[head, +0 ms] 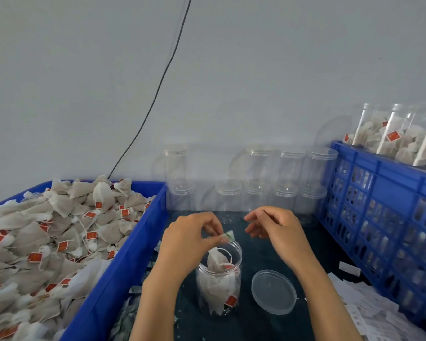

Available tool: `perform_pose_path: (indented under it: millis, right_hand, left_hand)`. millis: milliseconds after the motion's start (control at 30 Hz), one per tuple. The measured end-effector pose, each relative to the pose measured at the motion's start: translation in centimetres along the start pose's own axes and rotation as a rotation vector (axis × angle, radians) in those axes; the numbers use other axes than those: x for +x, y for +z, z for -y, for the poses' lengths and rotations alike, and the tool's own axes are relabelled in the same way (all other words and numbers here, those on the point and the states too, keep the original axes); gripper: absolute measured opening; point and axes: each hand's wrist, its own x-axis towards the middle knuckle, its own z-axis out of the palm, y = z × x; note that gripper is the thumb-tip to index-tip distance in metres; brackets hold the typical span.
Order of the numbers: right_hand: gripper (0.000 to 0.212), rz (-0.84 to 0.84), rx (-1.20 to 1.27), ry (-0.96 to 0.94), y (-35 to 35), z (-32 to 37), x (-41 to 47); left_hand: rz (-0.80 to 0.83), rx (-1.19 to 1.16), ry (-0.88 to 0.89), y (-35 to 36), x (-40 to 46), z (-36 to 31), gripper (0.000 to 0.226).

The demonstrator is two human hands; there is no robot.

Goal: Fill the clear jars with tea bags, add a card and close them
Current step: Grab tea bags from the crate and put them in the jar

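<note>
One blurred scrap (228, 235), perhaps card.

The jar (219, 284) and its loose lid (274, 292) are clear, glossy plastic. The tea bags (59, 232) look like matt, crinkled paper, heaped in a smooth blue plastic bin (123, 262)

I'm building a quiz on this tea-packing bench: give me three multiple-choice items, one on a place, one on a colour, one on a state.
1. Where is the loose lid?
A. On the dark table right of the open jar
B. Inside the left bin
C. Screwed on the jar

2. What colour is the bin holding the loose tea bags?
A. Green
B. Blue
C. White

3. What is the left hand doing?
A. Lying flat on the table
B. Gripping the lid
C. Pinching a small card above the jar

Answers: 1 A, the lid lies flat beside the jar; 2 B, blue walls; 3 C, its fingers pinch the card.
</note>
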Motion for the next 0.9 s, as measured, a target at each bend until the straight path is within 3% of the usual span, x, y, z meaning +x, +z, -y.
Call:
perform_pose_path:
  millis: [133, 300, 400, 467, 567, 700, 767, 900]
  right_hand:
    - [0.031, -0.029, -0.034, 0.005, -0.4, 0.2, 0.0]
    - [0.031, -0.169, 0.060, 0.091, -4.7, 0.2, -0.5]
    - [0.033, -0.159, 0.146, 0.233, -7.1, -0.9, -1.2]
    - [0.032, -0.134, 0.164, 0.336, -7.7, -2.0, -1.7]
    - [0.030, -0.114, 0.095, 0.432, -8.1, -4.0, -2.6]
    - [0.030, -0.119, -0.046, 0.505, -7.9, -7.1, -3.6]
    - [0.030, -0.127, -0.115, 0.513, -7.6, -8.6, -4.0]
    - [0.019, -0.178, -0.417, 0.398, -7.2, -12.0, -4.2]
  left_hand:
    - [-0.036, 0.140, 0.024, 0.4, 0.2, 0.4, 0.016]
    - [-0.167, -0.012, -0.007, 0.6, 0.0, 0.7, 0.014]
    - [-0.140, -0.188, -0.060, 2.4, -0.5, 0.3, 0.014]
    - [-0.123, -0.212, -0.080, 3.8, -1.4, 0.1, 0.031]
    - [-0.264, -0.147, -0.018, 5.4, -3.1, 0.4, 0.051]
    - [-0.331, -0.501, -0.134, 7.1, -4.7, 0.9, 0.077]
    - [-0.310, -0.640, -0.172, 8.4, -5.3, 1.2, 0.093]
    - [-0.313, -0.650, -0.168, 10.9, -6.5, 2.7, 0.117]
